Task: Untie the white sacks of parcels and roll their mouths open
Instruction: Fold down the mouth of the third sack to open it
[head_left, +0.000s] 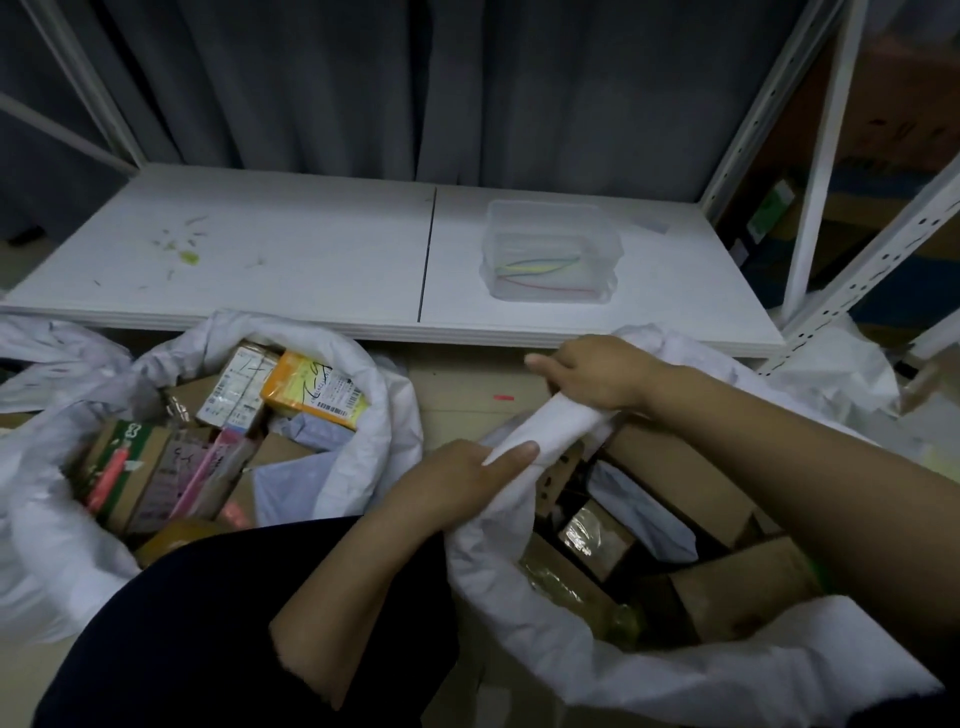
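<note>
Two white sacks are sitting on the floor in front of a low white shelf (311, 249). Both hands are working on the right-side sack (675, 670) in the lower right of the frame, whose mouth is lying partly rolled into a thick rim (550, 421). The left hand (462, 475) is gripping that rim from the near side, its fingers curling under the cloth and its thumb (511, 453) lying straight along the roll. The right hand (597, 371), higher in the frame, is clasping the same rim with its fingers curled closely over it. Brown cardboard boxes (691, 478) are showing inside. The left-side sack (363, 384) is standing with its mouth already rolled open, showing an orange parcel (311, 387) among others. A clear plastic tub (550, 249) is sitting on the shelf.
</note>
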